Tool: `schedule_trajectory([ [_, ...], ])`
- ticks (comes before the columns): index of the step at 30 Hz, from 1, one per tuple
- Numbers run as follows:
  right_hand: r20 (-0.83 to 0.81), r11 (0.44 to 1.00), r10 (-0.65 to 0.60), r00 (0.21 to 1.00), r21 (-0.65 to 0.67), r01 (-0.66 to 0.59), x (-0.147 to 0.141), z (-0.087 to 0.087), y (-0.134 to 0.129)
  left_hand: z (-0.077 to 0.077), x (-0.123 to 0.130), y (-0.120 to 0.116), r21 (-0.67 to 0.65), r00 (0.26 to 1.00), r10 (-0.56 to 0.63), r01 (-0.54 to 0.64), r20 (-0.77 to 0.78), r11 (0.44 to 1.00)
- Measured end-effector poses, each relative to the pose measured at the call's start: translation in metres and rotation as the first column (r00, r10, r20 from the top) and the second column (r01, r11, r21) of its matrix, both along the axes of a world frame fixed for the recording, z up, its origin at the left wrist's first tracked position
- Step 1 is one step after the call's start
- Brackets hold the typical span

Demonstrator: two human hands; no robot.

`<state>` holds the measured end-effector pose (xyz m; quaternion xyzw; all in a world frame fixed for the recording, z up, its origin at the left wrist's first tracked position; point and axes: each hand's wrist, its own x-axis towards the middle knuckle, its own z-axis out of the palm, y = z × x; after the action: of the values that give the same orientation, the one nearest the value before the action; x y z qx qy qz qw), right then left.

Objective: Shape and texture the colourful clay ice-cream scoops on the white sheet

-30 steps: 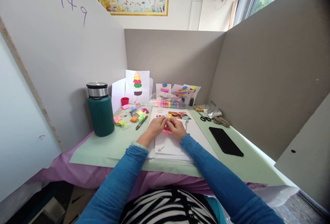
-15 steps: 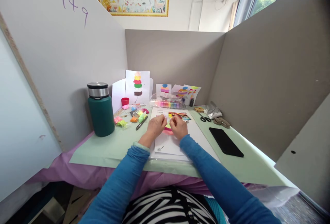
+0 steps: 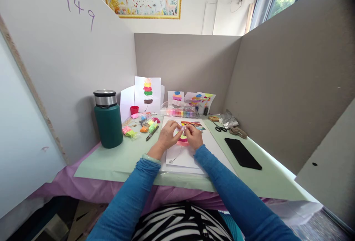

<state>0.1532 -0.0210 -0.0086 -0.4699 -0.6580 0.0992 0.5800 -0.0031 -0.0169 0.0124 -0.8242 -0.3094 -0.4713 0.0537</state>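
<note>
Left hand (image 3: 168, 135) and right hand (image 3: 193, 136) pinch 1 small pinkish piece (image 3: 183, 128) above white paper (image 3: 181, 156)

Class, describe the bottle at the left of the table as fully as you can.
The bottle stands upright on the green sheet, near the left partition. Its body is dark green, with a broad silver band at the neck and a dark, flat-topped lid, closed. It looks like metal. Neither hand touches it.
</note>
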Motion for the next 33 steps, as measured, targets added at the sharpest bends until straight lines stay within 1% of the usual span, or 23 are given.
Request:
schedule_trajectory([
  [2, -0.098, 0.996, 0.078, 0.992, -0.031, -0.082, 0.0, -0.001, 0.003, 0.0, -0.003, 0.002, 0.043, 0.999, -0.043, 0.043, -0.006, 0.998],
  [3, -0.126, 0.991, 0.118, 0.985, -0.049, -0.125, -0.001, -0.001, 0.003, -0.001, -0.003, 0.003, 0.032, 0.998, -0.049, 0.051, -0.035, 0.998],
  [5, -0.14, 0.979, 0.176, 0.974, -0.079, -0.188, -0.003, -0.002, 0.004, -0.005, -0.003, 0.008, -0.034, 0.994, -0.048, 0.044, -0.103, 0.998],
  [7, -0.101, 0.981, 0.171, 0.98, -0.074, -0.179, -0.004, -0.001, 0.002, -0.01, -0.001, 0.012, -0.099, 0.99, -0.013, -0.001, -0.143, 0.995],
  [9, -0.029, 0.992, 0.126, 0.992, -0.018, -0.127, -0.004, 0.0, -0.001, -0.014, 0.0, 0.014, -0.131, 0.987, 0.023, -0.044, -0.157, 0.99],
  [10, 0.008, 0.992, 0.12, 0.993, 0.023, -0.12, -0.003, 0.001, -0.003, -0.015, 0.0, 0.014, -0.138, 0.986, 0.031, -0.054, -0.162, 0.989],
  [13, 0.151, 0.973, 0.142, 0.978, 0.16, -0.166, -0.001, 0.003, -0.005, -0.015, 0.0, 0.012, -0.153, 0.984, 0.01, -0.037, -0.175, 0.988],
  [15, 0.232, 0.957, 0.147, 0.962, 0.212, -0.198, 0.001, 0.002, -0.004, -0.014, -0.001, 0.011, -0.165, 0.985, -0.018, -0.011, -0.17, 0.986],
  [17, 0.279, 0.955, 0.124, 0.952, 0.226, -0.191, 0.003, 0.001, -0.003, -0.014, -0.001, 0.011, -0.181, 0.987, -0.048, 0.019, -0.153, 0.983],
  [20, 0.305, 0.963, 0.084, 0.949, 0.22, -0.156, 0.004, -0.001, -0.002, -0.014, -0.002, 0.013, -0.221, 0.989, -0.095, 0.068, -0.115, 0.973],
  [22, 0.306, 0.963, 0.088, 0.948, 0.217, -0.16, 0.004, 0.0, -0.003, -0.015, -0.003, 0.013, -0.258, 0.989, -0.116, 0.089, -0.092, 0.962],
  [25, 0.277, 0.962, 0.128, 0.952, 0.2, -0.187, 0.003, 0.002, -0.005, -0.014, -0.005, 0.013, -0.32, 0.99, -0.117, 0.086, -0.08, 0.944],
  [27, 0.219, 0.964, 0.154, 0.964, 0.182, -0.195, 0.002, 0.004, -0.006, -0.012, -0.004, 0.011, -0.379, 0.989, -0.13, 0.092, -0.075, 0.921],
  [29, 0.132, 0.968, 0.175, 0.976, 0.158, -0.195, 0.001, 0.005, -0.006, -0.006, -0.003, 0.007, -0.455, 0.983, -0.175, 0.135, -0.048, 0.88],
  [31, 0.028, 0.972, 0.203, 0.979, 0.117, -0.205, 0.001, 0.006, -0.005, 0.001, -0.003, 0.003, -0.517, 0.969, -0.246, 0.215, 0.008, 0.829],
  [33, -0.088, 0.971, 0.24, 0.967, 0.034, -0.238, 0.001, 0.006, -0.003, 0.007, -0.003, -0.001, -0.557, 0.929, -0.366, 0.335, 0.059, 0.76],
])
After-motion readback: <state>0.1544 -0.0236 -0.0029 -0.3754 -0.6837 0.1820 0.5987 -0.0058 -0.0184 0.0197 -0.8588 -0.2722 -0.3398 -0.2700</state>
